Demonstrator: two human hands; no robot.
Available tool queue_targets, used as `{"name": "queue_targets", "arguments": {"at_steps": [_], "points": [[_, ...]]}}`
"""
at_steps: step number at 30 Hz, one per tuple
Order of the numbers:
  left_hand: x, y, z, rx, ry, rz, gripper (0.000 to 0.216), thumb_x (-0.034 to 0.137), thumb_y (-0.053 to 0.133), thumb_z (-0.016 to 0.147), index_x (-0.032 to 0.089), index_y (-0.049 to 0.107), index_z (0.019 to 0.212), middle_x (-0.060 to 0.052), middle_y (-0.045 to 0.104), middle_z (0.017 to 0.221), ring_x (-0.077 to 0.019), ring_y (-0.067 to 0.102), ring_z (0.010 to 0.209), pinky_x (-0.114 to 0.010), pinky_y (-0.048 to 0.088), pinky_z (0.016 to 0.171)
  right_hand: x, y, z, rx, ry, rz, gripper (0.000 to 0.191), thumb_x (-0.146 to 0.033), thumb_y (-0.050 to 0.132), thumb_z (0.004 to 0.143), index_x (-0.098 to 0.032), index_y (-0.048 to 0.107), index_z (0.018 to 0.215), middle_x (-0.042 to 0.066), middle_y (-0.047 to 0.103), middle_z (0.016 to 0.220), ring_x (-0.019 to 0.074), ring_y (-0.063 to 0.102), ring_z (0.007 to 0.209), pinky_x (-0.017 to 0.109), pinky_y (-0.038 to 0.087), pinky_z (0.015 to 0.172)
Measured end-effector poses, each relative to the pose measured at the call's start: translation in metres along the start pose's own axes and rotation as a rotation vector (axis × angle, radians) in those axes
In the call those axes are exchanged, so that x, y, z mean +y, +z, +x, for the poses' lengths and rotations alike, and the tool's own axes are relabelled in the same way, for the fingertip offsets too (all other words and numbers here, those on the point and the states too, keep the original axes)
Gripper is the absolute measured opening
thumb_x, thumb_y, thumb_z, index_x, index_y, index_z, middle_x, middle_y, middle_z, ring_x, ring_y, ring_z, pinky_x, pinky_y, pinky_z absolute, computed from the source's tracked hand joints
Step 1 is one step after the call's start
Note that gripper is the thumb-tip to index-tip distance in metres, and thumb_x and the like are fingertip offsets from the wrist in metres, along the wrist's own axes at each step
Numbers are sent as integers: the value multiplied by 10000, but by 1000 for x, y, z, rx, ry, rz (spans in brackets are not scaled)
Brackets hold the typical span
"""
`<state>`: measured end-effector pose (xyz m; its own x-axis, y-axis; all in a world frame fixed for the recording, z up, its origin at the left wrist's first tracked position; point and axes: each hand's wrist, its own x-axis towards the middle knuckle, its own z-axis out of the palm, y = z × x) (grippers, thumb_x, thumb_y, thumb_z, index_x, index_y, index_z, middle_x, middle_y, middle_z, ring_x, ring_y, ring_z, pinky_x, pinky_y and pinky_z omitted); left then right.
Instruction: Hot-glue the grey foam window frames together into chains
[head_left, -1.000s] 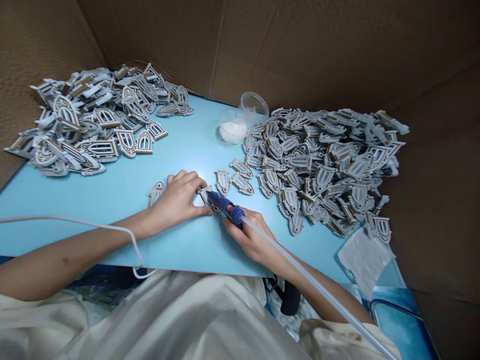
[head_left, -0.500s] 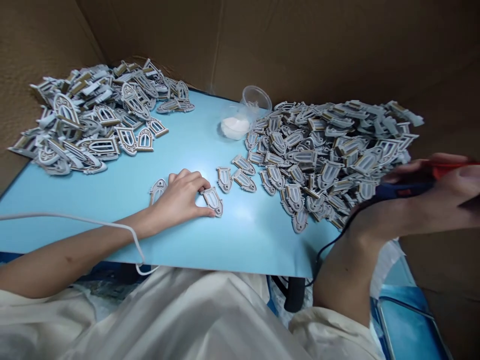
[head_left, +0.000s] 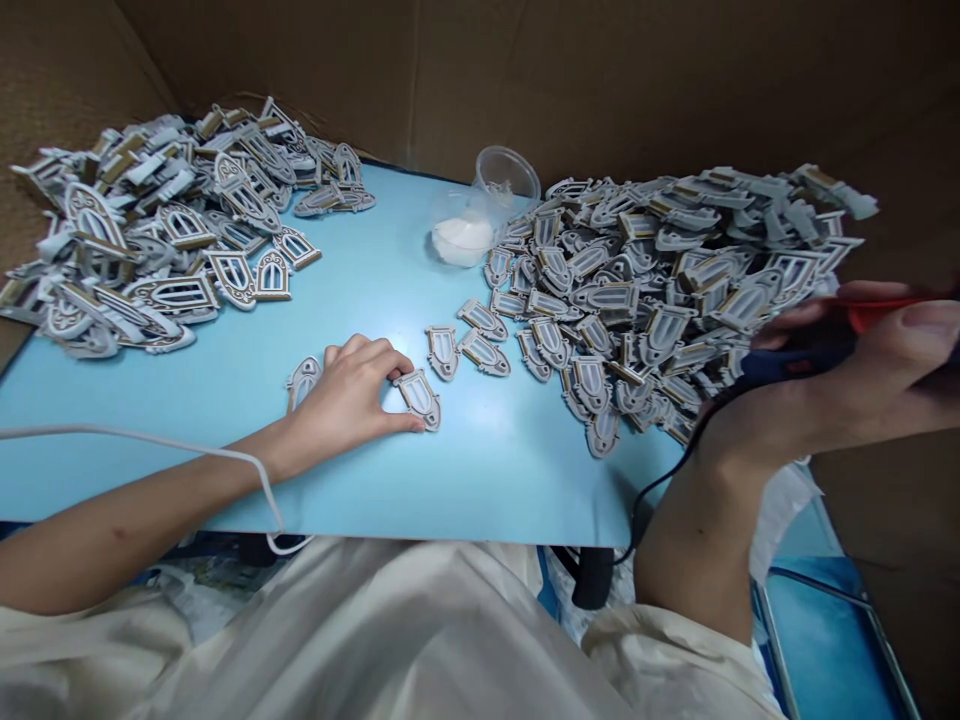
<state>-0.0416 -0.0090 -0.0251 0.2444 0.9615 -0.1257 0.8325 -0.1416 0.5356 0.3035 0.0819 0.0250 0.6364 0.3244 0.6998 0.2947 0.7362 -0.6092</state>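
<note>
**What's by your left hand?**
A grey arched window cutout with tan edges, lying flat on the pale blue table. My hand is half curled and touches it without gripping. A second grey cutout sits just beside the hand's other side.

**And your right hand?**
Closed around a blue glue gun with a red-orange part, raised over the table's right side, with a thin black cord trailing down.

**What's around them?**
A heap of matching cutouts on the left, a bigger heap on the right, and between them a clear plastic cup beside a clear tub of white stuff, all inside brown cardboard walls.
</note>
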Motion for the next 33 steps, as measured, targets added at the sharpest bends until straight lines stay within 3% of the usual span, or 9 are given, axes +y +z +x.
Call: {"name": "queue_targets", "arguments": {"at_steps": [8,12,15,18,20,27,30,33], "points": [[-1,2,0,7,11,-2,510,530,1011,744,254,755,1087,-46,735,1076,-344,614,1143,-436,382,941,-10,2,-3,58,94,-166,253,-197,371,1124,-290,393,890,-75,657,821,62,569,520,260,356,456],[-3,-2,0,-19,3,-7,532,546,1012,731,262,771,1111,-56,747,1115,-359,627,1171,-462,415,970,-10,-2,-10,-29,76,-97,192,-303,580,1054,-286,449,915,-57,692,815,91,613,558,251,369,467],[-10,-14,3,-71,52,-111,549,603,965,761,268,779,1154,-58,766,1183,-344,665,1174,-467,469,999,-12,-5,-17,-163,108,-25,269,-395,752,932,-255,529,875,-39,711,799,100,627,562,227,368,454],[-15,-27,10,-61,113,-214,436,605,817,907,243,780,1147,-64,781,1170,-293,713,1100,-426,517,981,-15,-4,-22,-254,145,-21,249,-407,772,893,-223,618,828,-23,718,762,103,631,551,227,391,457],[-15,-30,15,-37,140,-165,357,551,749,962,238,786,1131,-66,788,1129,-289,717,1088,-421,508,971,-17,-4,-24,-289,157,-36,232,-405,757,892,-210,659,817,-17,705,727,101,612,532,228,398,457],[-1,-15,35,-80,213,87,236,403,636,1012,231,755,903,-62,775,933,-298,671,1043,-472,399,992,-22,-7,-30,-367,206,-65,238,-373,752,885,-162,712,782,14,649,671,110,581,523,233,395,451],[-3,-30,43,-118,265,-15,279,432,612,999,221,753,884,-54,775,906,-264,678,976,-422,438,950,-20,-6,-32,-366,173,-20,302,-439,823,884,-154,757,812,14,652,674,112,575,520,229,382,445],[-9,-56,49,-89,220,-140,347,513,621,972,216,773,881,-37,780,912,-211,663,847,-324,460,780,-17,-6,-32,-352,131,30,356,-502,900,845,-162,795,848,18,688,700,113,582,520,223,370,432]]}}
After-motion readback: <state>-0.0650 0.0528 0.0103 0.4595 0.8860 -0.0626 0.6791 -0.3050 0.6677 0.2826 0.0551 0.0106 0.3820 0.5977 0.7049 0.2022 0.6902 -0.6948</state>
